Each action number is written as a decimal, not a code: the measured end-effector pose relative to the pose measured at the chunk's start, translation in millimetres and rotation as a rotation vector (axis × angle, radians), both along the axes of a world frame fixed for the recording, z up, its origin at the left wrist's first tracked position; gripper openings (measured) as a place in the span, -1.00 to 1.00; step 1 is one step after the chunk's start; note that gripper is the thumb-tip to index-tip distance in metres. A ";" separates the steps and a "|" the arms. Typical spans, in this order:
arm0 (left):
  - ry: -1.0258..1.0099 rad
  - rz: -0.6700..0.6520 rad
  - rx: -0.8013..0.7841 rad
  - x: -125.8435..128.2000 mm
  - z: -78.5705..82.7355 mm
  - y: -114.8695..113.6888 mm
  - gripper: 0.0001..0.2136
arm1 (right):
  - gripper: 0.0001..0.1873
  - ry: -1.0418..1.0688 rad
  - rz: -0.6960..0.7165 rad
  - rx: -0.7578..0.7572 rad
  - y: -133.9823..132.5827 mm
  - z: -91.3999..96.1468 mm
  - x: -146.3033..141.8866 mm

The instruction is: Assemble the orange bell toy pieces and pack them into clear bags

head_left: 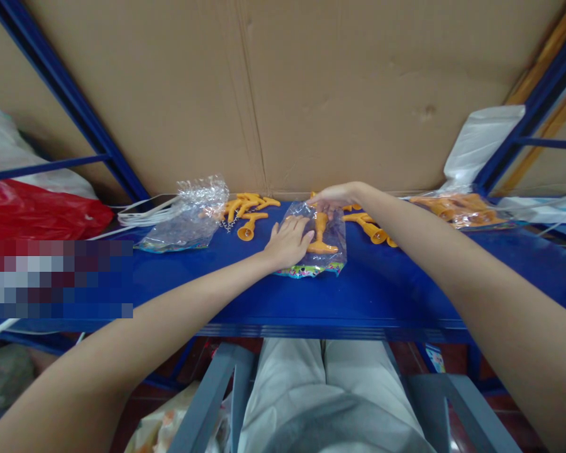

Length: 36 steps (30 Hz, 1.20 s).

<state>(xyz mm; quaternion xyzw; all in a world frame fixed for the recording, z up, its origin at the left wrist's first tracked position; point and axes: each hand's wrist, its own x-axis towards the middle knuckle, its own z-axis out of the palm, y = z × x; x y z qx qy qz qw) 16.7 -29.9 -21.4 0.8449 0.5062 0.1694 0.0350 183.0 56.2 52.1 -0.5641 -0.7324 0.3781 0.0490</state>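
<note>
My left hand (287,244) lies flat with spread fingers on the left side of a clear plastic bag (339,261) with a colourful printed lower edge. Inside that bag rests one orange corkscrew (321,236), its T-shaped handle towards me. At the bag's far edge my right hand (336,195) has its fingers bent down and closed on the plastic; its fingertips are partly hidden. Loose orange corkscrew parts (246,230) lie left of the bag, some with metal spirals showing. More orange corkscrews (376,235) lie to the right, partly behind my right forearm.
Clear bags (182,223) lie left on the blue table (283,302), beside white cables (146,214). Packed orange pieces (462,209) lie on the right, below a white plastic sleeve (483,141). A cardboard wall (183,94) stands behind. A red bag (42,207) is far left.
</note>
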 end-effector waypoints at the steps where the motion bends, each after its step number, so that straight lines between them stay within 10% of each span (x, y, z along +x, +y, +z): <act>1: 0.003 0.003 -0.008 0.1 0.2 0.1 -0.53 | -0.73 -0.031 0.017 0.039 -0.2 -1.0 1.0; 21: 0.070 -0.199 -0.155 -13.0 13.1 16.5 -0.52 | -0.92 -0.222 0.078 0.275 5.3 -12.0 1.2; 36: 0.050 -0.256 -0.276 -27.0 19.8 27.1 -0.38 | -0.77 -0.408 0.273 0.963 -51.5 -21.4 -7.9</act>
